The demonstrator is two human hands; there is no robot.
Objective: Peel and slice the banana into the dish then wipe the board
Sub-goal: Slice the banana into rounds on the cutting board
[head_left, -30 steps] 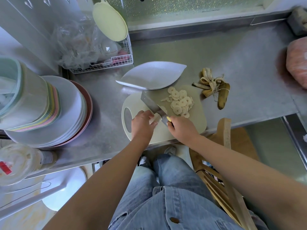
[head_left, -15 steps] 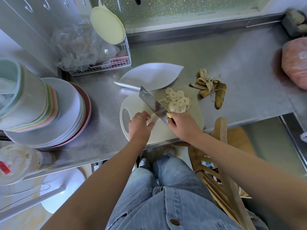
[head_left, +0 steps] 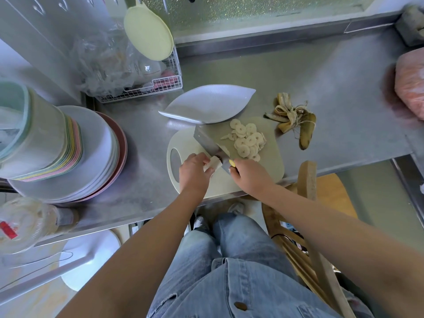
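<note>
A short stub of peeled banana lies on the pale cutting board, pinched by my left hand. My right hand grips the handle of a cleaver, whose wide blade rests down on the board against the stub's cut end. A heap of several round banana slices lies on the board to the right of the blade. The white leaf-shaped dish sits just behind the board and holds nothing. The banana peel lies on the steel counter to the right.
Stacked plates and a pile of coloured bowls stand at the left. A wire rack with plastic bags sits behind the dish. A pink bag is at the far right. A wooden chair stands by my right arm.
The cleaver was lifted and tilted half a second ago; now its blade is down on the board again beside the stub. My left hand has stayed on the banana piece.
</note>
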